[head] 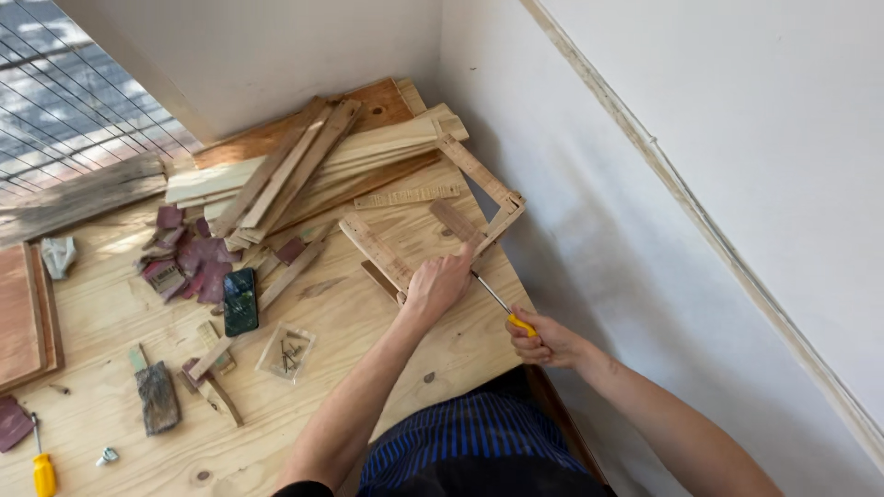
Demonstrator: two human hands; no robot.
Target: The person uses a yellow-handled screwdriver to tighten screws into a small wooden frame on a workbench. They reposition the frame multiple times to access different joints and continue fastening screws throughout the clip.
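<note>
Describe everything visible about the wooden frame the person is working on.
The wooden frame is an open rectangle of thin, pale slats, unfinished, lying flat at the workbench's far right corner, beside the white wall and the stacked slats. A short darker strip lies inside it. The left hand presses on its near corner; the right hand holds a yellow-handled screwdriver whose shaft points under that hand at the frame.

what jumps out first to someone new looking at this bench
Mid-bench, the left hand presses on a pale square wooden frame while the right hand holds a yellow-handled screwdriver to it. Behind lies a heap of wooden slats; reddish sandpaper scraps lie left.
</note>
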